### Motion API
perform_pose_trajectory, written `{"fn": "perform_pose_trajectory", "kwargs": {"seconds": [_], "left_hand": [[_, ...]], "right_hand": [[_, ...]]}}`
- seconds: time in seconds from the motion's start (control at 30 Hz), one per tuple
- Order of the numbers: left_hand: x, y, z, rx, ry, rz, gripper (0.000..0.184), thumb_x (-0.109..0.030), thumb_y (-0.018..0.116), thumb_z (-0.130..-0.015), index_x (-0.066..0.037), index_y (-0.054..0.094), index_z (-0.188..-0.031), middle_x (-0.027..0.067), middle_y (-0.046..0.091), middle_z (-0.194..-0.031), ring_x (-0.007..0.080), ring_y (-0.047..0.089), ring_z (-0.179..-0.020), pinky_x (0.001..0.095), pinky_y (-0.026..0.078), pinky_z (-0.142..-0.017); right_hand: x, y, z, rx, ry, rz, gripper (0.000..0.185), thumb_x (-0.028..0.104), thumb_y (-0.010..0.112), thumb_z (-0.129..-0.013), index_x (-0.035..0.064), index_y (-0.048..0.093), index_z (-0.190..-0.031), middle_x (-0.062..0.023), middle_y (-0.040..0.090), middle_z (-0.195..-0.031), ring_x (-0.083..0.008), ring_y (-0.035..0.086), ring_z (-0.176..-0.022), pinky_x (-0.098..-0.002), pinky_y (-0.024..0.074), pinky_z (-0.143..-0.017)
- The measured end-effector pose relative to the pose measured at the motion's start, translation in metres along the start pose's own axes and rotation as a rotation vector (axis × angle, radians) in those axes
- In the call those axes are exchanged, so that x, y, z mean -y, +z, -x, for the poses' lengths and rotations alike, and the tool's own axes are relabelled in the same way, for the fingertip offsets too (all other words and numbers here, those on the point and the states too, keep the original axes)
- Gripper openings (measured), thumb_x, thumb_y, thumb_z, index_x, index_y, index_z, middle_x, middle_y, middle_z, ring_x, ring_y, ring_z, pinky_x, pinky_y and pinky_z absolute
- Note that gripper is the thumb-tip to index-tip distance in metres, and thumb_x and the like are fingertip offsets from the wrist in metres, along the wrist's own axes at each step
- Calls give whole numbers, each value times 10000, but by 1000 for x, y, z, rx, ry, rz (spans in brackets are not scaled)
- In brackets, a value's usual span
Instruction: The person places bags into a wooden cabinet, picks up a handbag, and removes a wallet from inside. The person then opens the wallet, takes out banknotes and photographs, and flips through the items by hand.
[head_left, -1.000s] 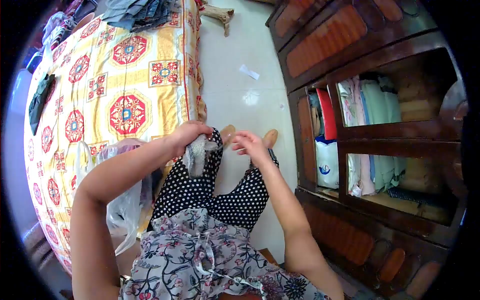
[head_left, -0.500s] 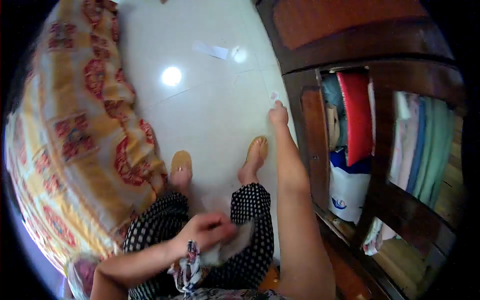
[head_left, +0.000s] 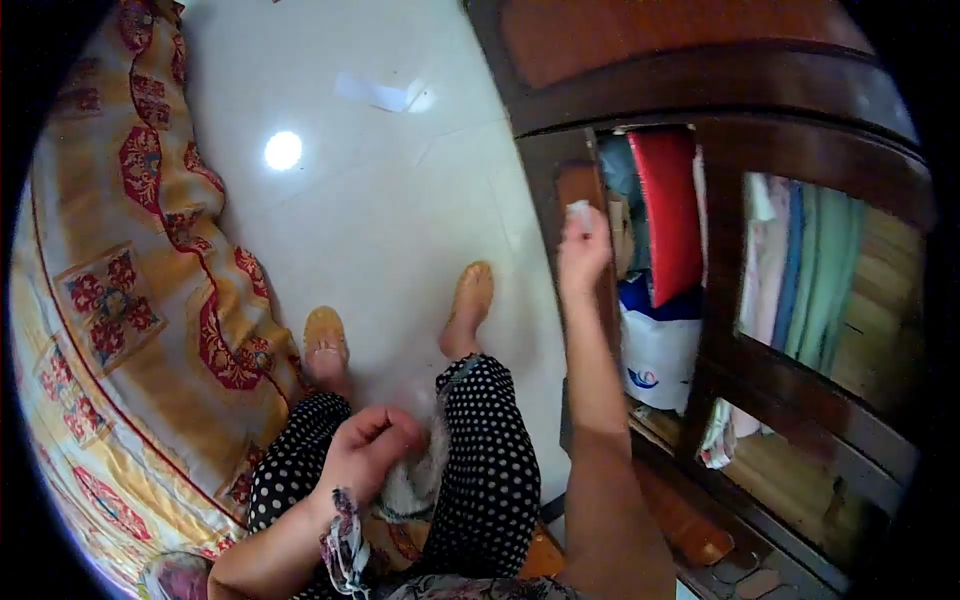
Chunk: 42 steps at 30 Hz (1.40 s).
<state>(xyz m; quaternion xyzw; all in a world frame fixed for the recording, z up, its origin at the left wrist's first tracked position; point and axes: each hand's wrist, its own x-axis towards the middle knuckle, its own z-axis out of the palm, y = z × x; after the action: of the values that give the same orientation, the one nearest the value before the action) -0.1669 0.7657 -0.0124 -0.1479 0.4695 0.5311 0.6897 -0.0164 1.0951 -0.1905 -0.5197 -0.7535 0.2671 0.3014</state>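
Observation:
My right hand (head_left: pixel 583 255) is closed, pinching a small white scrap of paper (head_left: pixel 578 210) in front of the partly open wardrobe door (head_left: pixel 573 185). Low in the middle, over my lap, the fingers of my left hand (head_left: pixel 375 445) are curled round a thin, greyish, bag-like piece (head_left: pixel 410 485). It hangs between my knees, blurred, and its exact kind is unclear. A tied cloth band (head_left: pixel 345 540) circles my left wrist.
A patterned bedspread (head_left: pixel 110 300) drapes along the left. White paper strips (head_left: pixel 375 93) lie on the pale tiled floor (head_left: pixel 370 210). On the right, a dark wooden wardrobe (head_left: pixel 725 240) holds a red cushion-like item (head_left: pixel 670 215), a white bag (head_left: pixel 660 350) and folded cloths (head_left: pixel 820 270).
My right hand has risen from the floor with the paper scrap and now overlaps the wardrobe door. My left hand has shifted slightly, still gripping the greyish piece. The view has turned somewhat.

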Motion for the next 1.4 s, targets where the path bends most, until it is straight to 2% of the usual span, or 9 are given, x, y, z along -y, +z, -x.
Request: {"fn": "perform_pose_trajectory", "kwargs": {"seconds": [0.07,0.17,0.33,0.47,0.67,0.8,0.9,1.2,1.4], "left_hand": [[0,-2,3,48,101,-25,96,-81,497,-822,-10,557,-802,3,556,-737,69,494,-685,201,397,-647],[5,3,2,31,44,57,108,-91,490,-826,-19,561,-788,-3,551,-725,69,492,-684,204,397,-640],[9,9,-7,-27,85,23,97,-109,523,-802,-30,562,-761,-2,550,-724,90,496,-685,214,402,-643],[11,-1,-12,-97,269,-209,118,-162,575,-721,-47,594,-738,29,566,-699,114,517,-659,246,423,-588],[31,-26,46,-54,636,-57,167,-212,578,-751,-79,606,-849,36,602,-820,132,538,-807,275,437,-740],[23,-41,178,-53,755,-43,330,-233,557,-796,-71,506,-1079,27,570,-797,108,527,-780,267,446,-696],[56,-68,258,-688,1259,-424,477,-262,563,-786,-70,408,-1195,104,579,-852,213,571,-765,325,463,-682],[246,-133,456,-467,746,-996,297,-256,539,-755,-25,558,-940,171,588,-816,330,565,-793,424,442,-670],[388,-208,529,-1532,261,-320,252,-253,529,-702,-94,597,-886,141,595,-873,303,566,-839,422,445,-725]], "right_hand": [[11,-43,-38,-62,-113,300,252,102,538,-791,-4,532,-1019,-68,571,-727,-115,526,-575,-231,439,-505],[22,-67,-67,233,482,9,401,64,545,-763,17,412,-1138,-93,547,-683,-149,491,-464,-270,398,-388],[-20,-89,-25,240,454,-32,242,43,489,-736,-29,484,-967,-100,518,-656,-189,530,-500,-307,424,-433],[83,-92,86,580,377,-114,108,94,490,-792,6,548,-818,-66,558,-667,-138,550,-542,-274,435,-496],[248,-127,228,1236,188,-398,601,33,573,-763,35,274,-1284,-54,500,-1044,-148,510,-919,-262,434,-771],[357,-114,281,1035,287,-598,236,23,527,-735,-13,486,-965,-68,546,-773,-146,523,-622,-268,453,-559],[416,-105,301,1101,192,-746,289,-36,462,-682,10,499,-965,-62,532,-740,-145,491,-573,-261,417,-498],[513,-80,359,1568,-189,-662,446,-11,509,-671,-11,433,-1110,-122,522,-1008,-213,541,-782,-310,460,-632],[517,-87,372,1755,-147,-731,401,58,476,-720,36,449,-1120,-75,513,-1041,-186,505,-846,-319,423,-671]]}}
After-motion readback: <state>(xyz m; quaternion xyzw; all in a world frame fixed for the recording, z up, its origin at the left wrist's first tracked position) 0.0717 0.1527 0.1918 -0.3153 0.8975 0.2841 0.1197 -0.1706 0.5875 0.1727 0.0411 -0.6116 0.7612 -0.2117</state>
